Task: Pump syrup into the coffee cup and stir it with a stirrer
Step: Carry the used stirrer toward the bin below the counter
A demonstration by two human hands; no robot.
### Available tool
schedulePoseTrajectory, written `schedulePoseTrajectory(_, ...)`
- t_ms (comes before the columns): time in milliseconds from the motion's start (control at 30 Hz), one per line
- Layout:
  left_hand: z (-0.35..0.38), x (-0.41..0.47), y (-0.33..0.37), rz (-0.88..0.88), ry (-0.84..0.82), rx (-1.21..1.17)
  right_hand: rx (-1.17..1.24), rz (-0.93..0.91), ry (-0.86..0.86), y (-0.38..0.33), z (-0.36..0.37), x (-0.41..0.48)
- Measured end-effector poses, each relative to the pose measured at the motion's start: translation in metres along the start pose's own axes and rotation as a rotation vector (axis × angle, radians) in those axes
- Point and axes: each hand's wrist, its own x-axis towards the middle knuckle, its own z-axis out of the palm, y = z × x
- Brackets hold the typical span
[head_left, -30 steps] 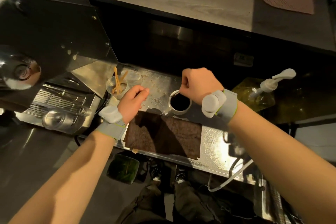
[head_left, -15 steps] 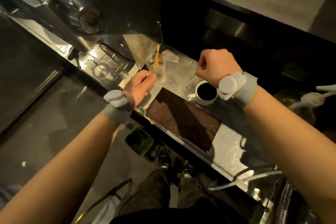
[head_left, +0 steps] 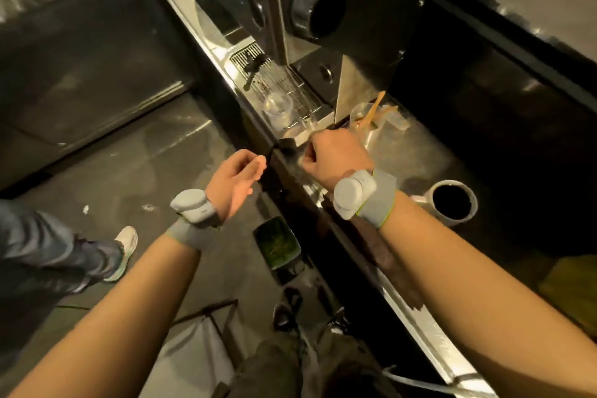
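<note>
- Coffee cup (head_left: 453, 202), white and filled with dark coffee, stood on the steel counter (head_left: 429, 152) to the right of the right wrist, with neither hand touching it.
- Right hand (head_left: 336, 160) was curled into a fist over the counter's front edge, near the corner of the coffee machine's drip tray (head_left: 284, 90). The blur made it impossible to tell whether a stirrer was pinched inside the fist.
- Left hand (head_left: 234, 182) hung off the counter, over the floor, with the fingers loosely open and the palm turned toward the right hand. It held nothing.
- Both wrists wore grey bands, each with a pale rounded device on it.
- Just beyond the right hand, a clear plastic cup (head_left: 363, 116) held wooden stirrers (head_left: 373, 108) that leaned up and to the right.
- Another clear, empty-looking cup (head_left: 277, 107) sat on the drip tray's grate.
- Coffee machine (head_left: 310, 10) rose at the back, its dark round group head facing the camera.
- Below the counter's edge, a small green bin (head_left: 277, 245) stood on the floor.
- At the left edge, another person's leg and pale shoe (head_left: 124, 250) showed on the floor.
- The syrup bottle could not be made out in this view.
</note>
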Motion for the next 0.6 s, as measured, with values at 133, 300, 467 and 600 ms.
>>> schedulePoseTrajectory(133, -0.029, 0.001, -0.051, -0.065, 0.069, 0.047, 0.031, -0.044, -0.060, -0.034, 0.060, 0.015)
schedulePoseTrajectory(300, -0.045, 0.015, -0.118, -0.069, 0.107, 0.072, 0.059, -0.065, -0.039, -0.044, 0.129, 0.022)
schedulePoseTrajectory(467, -0.045, 0.037, -0.205, -0.088, 0.176, -0.006, 0.098, -0.159, -0.012, -0.052, 0.224, 0.029)
schedulePoseTrajectory(600, -0.038, 0.045, -0.272, -0.126, 0.218, -0.061, 0.050, -0.170, -0.087, -0.041, 0.301, 0.035)
